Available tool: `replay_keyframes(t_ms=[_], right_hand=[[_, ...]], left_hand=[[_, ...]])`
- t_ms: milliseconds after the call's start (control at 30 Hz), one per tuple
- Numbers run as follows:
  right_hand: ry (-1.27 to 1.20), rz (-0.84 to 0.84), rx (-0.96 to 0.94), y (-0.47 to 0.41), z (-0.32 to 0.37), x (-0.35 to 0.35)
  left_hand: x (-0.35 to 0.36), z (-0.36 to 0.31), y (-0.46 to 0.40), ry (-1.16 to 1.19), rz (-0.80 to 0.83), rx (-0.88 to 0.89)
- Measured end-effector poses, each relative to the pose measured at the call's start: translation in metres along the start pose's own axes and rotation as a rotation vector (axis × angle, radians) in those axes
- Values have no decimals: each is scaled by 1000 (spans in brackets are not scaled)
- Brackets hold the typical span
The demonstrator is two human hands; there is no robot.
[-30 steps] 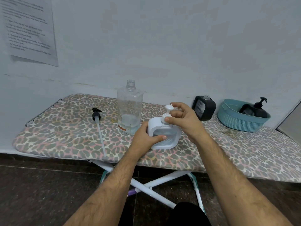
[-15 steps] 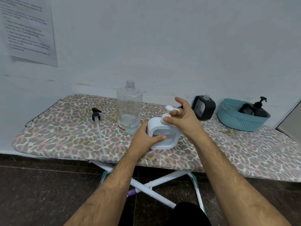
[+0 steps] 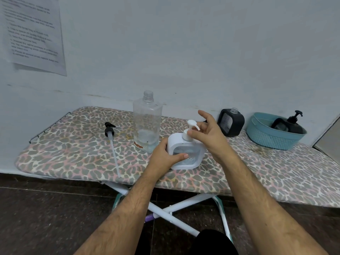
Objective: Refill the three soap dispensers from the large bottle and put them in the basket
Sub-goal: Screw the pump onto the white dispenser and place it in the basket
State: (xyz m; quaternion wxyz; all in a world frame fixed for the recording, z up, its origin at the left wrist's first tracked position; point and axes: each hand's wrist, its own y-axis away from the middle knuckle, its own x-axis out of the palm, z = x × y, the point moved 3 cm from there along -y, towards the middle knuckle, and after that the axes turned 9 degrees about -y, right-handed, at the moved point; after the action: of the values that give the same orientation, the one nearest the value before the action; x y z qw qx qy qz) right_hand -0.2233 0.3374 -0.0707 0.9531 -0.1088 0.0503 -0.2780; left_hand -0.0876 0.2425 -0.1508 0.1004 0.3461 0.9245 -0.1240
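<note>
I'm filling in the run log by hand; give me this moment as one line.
left hand grips white dispenser | right hand twists its pump collar | black dispenser uncapped | one in basket

I see white dispenser (image 3: 185,153) upright mid-board, pump on, some clear liquid inside. Big clear bottle (image 3: 147,122) just behind-left, uncapped, nearly empty. Black dispenser (image 3: 231,122) w/o pump stands beside teal basket (image 3: 272,138); another black one (image 3: 288,124), pump on, inside it
</note>
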Motion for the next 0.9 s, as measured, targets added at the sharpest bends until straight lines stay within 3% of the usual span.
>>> replay_keyframes(t_ms=[233,467,667,900], right_hand=[[9,100,22,0,3,-3],[123,102,11,0,1,0],[11,112,62,0,4,-1],[167,59,13,-2,3,0]], left_hand=[[0,3,-2,-1,-4,-10],[0,3,-2,-7,-2,-11],[0,1,-1,1,-2,-13],[-1,-1,0,10,-5,-5]])
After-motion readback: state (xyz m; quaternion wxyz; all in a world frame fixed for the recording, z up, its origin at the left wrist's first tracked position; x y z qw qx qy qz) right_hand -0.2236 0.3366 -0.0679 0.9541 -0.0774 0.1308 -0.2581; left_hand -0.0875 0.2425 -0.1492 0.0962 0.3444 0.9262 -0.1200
